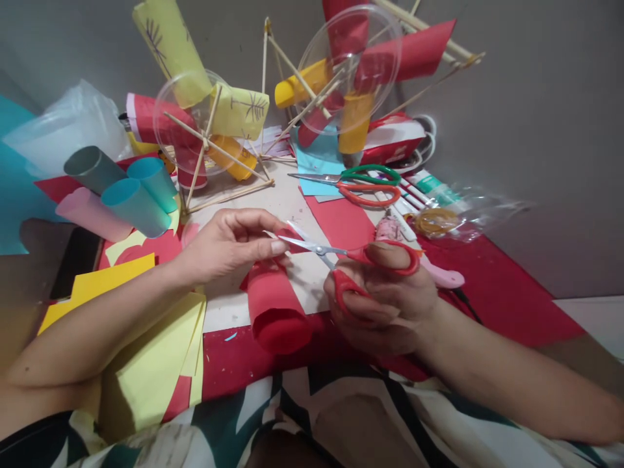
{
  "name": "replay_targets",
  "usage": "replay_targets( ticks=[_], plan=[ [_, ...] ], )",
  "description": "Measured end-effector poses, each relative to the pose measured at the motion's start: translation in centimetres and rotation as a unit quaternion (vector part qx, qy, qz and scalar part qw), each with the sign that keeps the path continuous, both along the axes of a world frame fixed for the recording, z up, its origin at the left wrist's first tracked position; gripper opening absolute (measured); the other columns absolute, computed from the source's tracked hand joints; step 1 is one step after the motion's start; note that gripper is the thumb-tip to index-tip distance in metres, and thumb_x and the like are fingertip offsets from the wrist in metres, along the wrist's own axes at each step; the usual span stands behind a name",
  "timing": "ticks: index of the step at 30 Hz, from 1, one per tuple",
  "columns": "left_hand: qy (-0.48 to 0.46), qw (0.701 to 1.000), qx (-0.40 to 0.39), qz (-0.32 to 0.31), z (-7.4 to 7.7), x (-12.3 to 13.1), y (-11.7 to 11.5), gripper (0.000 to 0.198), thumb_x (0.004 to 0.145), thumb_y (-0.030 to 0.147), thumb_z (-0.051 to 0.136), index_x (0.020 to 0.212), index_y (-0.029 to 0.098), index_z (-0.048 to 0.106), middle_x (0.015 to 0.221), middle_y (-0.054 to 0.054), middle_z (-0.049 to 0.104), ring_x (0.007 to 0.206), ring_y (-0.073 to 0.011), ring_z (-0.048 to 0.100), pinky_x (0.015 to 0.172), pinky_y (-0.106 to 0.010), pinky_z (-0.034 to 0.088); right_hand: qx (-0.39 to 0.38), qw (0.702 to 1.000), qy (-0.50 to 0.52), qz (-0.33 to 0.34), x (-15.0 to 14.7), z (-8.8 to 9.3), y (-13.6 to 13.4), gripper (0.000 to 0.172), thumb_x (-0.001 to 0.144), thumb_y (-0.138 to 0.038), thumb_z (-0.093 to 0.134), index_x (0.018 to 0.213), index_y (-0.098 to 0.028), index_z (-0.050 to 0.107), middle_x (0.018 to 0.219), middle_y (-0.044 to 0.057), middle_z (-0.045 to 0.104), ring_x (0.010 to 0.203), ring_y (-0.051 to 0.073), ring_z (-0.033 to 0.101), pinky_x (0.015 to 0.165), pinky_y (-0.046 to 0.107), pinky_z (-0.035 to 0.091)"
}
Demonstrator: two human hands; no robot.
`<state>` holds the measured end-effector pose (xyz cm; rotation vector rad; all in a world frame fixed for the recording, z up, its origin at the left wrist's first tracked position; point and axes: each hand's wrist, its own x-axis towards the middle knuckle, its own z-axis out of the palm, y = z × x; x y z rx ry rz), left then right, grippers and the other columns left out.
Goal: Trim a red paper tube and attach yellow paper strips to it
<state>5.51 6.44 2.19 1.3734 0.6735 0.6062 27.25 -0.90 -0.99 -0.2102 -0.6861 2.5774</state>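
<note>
Thumb and fingers of my left hand pinch a small piece of red paper. My right hand is wrapped through the red handles of a pair of scissors. Their blades stand slightly apart at the red paper, close to my left thumb. Just below the blades, a red paper tube lies with its round end towards me. I cannot tell whether the small piece is joined to the tube.
Two stick frames with clear plastic discs and paper tubes stand behind. Green-and-orange scissors lie on a blue sheet. Coloured tubes and yellow paper are at left; a bag of rubber bands lies at right.
</note>
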Motion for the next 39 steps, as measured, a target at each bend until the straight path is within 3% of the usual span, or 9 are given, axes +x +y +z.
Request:
replay_targets(
  ticks=[7,11,18,20,23,27,32,35,39],
  plan=[
    [0.048,0.994,0.063,0.080,0.6,-0.9,1.3,0.023,0.074,0.032,0.084,0.077,0.014,0.070,0.066,-0.001,0.073,0.060,-0.0111,0.069,0.061,-0.019,0.057,0.044,0.981,0.159,-0.103,-0.2,-1.2,-0.7,0.054,0.094,-0.058,0.036,0.057,-0.019,0.039,0.040,-0.011,0.024,0.024,0.002,0.020,0.024,0.011,0.024],
    [0.090,0.979,0.134,0.128,1.4,-3.0,2.2,0.027,0.073,0.038,0.084,0.071,0.015,0.069,0.065,-0.002,0.071,0.057,-0.0112,0.066,0.057,-0.019,0.053,0.080,0.977,0.140,-0.139,0.2,-0.7,-0.6,0.053,0.093,-0.060,0.035,0.060,-0.019,0.041,0.043,-0.010,0.028,0.025,0.002,0.022,0.025,0.012,0.025],
    [0.301,0.928,0.221,-0.016,4.6,-9.4,1.7,0.028,0.083,0.033,0.068,0.064,0.013,0.065,0.053,0.002,0.058,0.049,-0.0057,0.048,0.047,-0.014,0.036,0.064,0.985,-0.013,-0.158,1.2,0.8,-0.1,0.052,0.087,-0.061,0.051,0.057,-0.020,0.041,0.043,-0.010,0.023,0.031,0.004,0.020,0.031,0.011,0.027],
    [0.371,0.881,0.283,-0.075,5.0,-10.9,1.1,0.021,0.085,0.032,0.066,0.077,0.013,0.071,0.062,0.002,0.062,0.054,-0.0059,0.052,0.049,-0.013,0.038,0.066,0.984,-0.030,-0.165,1.2,1.1,-0.1,0.053,0.085,-0.061,0.054,0.056,-0.019,0.038,0.042,-0.010,0.023,0.030,0.003,0.020,0.031,0.011,0.027],
    [0.421,0.827,0.372,-0.012,4.9,-11.6,-0.1,0.037,0.087,0.031,0.067,0.121,0.019,0.067,0.095,-0.001,0.074,0.071,-0.0076,0.065,0.057,-0.011,0.045,0.067,0.980,-0.062,-0.178,1.2,1.4,-0.3,0.054,0.081,-0.062,0.059,0.055,-0.020,0.038,0.041,-0.010,0.023,0.031,0.004,0.020,0.031,0.012,0.026],
    [0.326,0.879,0.340,-0.077,3.2,-9.3,-1.9,0.035,0.089,0.034,0.068,0.121,0.019,0.068,0.097,-0.003,0.075,0.076,-0.0096,0.068,0.064,-0.014,0.051,0.062,0.975,-0.079,-0.196,1.4,1.6,-0.7,0.049,0.079,-0.060,0.063,0.057,-0.020,0.044,0.042,-0.010,0.023,0.031,0.004,0.020,0.031,0.012,0.026],
    [0.247,0.894,0.347,-0.140,0.9,-6.2,-2.4,0.035,0.086,0.029,0.072,0.120,0.017,0.071,0.118,-0.009,0.072,0.113,-0.0188,0.063,0.098,-0.027,0.050,0.043,0.973,-0.080,-0.212,1.6,1.7,-0.7,0.046,0.078,-0.059,0.065,0.059,-0.020,0.051,0.044,-0.010,0.024,0.034,0.005,0.021,0.032,0.012,0.025],
    [0.238,0.913,0.286,-0.165,0.1,-5.6,-2.2,0.032,0.086,0.028,0.072,0.115,0.015,0.072,0.115,-0.010,0.072,0.109,-0.0198,0.064,0.094,-0.030,0.053,0.043,0.972,-0.095,-0.210,1.5,1.8,-0.6,0.043,0.078,-0.059,0.066,0.061,-0.020,0.057,0.044,-0.009,0.023,0.033,0.005,0.022,0.030,0.012,0.027],
    [0.220,0.952,0.170,-0.129,-1.0,-5.6,-2.2,0.023,0.087,0.029,0.071,0.104,0.013,0.075,0.107,-0.011,0.074,0.098,-0.0196,0.068,0.086,-0.031,0.056,0.080,0.963,-0.107,-0.234,1.2,1.8,-0.6,0.042,0.082,-0.059,0.063,0.066,-0.020,0.067,0.043,-0.009,0.022,0.032,0.005,0.024,0.030,0.014,0.029]
  ],
)
